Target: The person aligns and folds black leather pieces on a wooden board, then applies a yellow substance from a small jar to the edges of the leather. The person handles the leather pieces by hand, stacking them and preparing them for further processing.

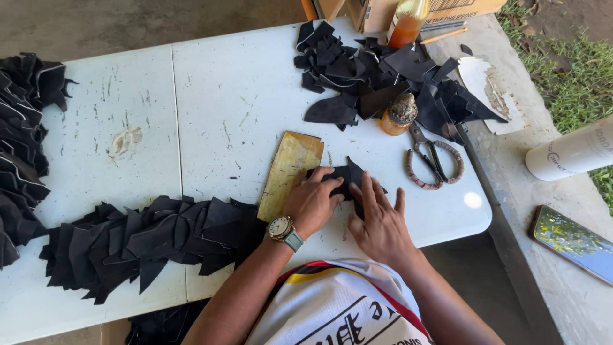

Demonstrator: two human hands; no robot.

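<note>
While pressing: left hand (313, 201) and right hand (382, 220) lie flat, fingers spread, pinning black piece (348, 179) to white table (242, 96).
Board: wooden block (290, 172) alongside, probably a straightedge.
Scissors (431, 160): parked nearby.

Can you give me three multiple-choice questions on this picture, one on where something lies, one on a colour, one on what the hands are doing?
1. Where do the scissors lie?
A. on the table, right of the hands
B. on the ground
C. on the phone

2. What colour is the piece under the hands?
A. white
B. black
C. red

3. What are the hands doing?
A. hanging clear of the table
B. both gripping the scissors
C. both pressing on the piece

Answers: 1 A, they rest on the white table top beside the small jar. 2 B, it is dark like the piles. 3 C, the left hand and right hand lie flat on it.
</note>
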